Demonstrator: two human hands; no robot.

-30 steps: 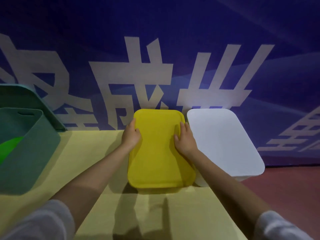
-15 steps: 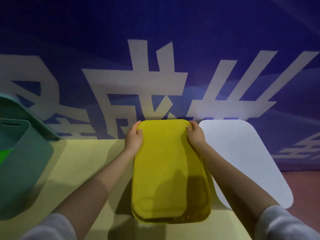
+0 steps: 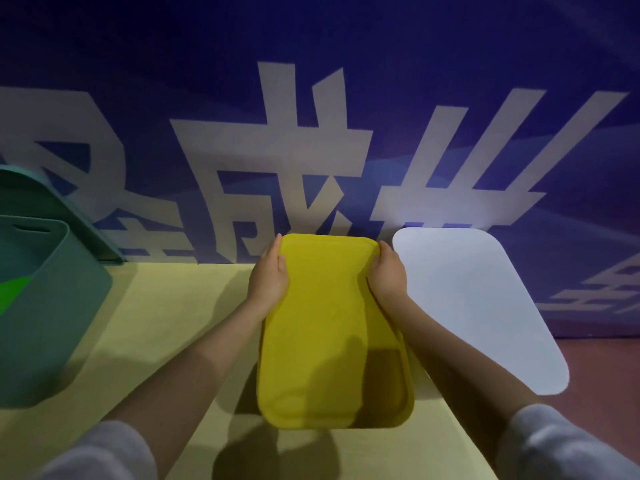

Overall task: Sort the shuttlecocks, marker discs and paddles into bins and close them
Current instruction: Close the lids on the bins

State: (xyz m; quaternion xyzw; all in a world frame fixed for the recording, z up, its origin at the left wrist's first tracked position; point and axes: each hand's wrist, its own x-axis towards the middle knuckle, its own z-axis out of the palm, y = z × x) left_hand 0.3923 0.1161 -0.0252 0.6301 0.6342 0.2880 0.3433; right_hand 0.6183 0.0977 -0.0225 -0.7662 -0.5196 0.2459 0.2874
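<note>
The left hand [image 3: 268, 282] sits just left of the frame's center, its fingers wrapped over the far left corner of the yellow lid [image 3: 329, 327] with the thumb lying on the lid's top face, so it grips that edge. The right hand [image 3: 388, 275] mirrors it just right of center, fingers curled around the far right corner of the same lid, thumb on top. Both forearms run down toward the lower corners of the frame, ending in grey sleeves [image 3: 104, 455]. The yellow lid fills the center and lower center, lying flat over the yellow bin [image 3: 407, 396], whose darker rim shows along the right and near sides. Touching or just beside it to the right lies the white lid [image 3: 478, 299], covering its bin at the right of the frame. At the far left stands the open teal bin [image 3: 52, 313], with something bright green [image 3: 14, 289] visible inside; its teal lid [image 3: 52, 206] leans against the backdrop behind it. All stand on a pale yellow table [image 3: 166, 306], before a blue banner [image 3: 311, 133] with large white characters across the upper frame.
</note>
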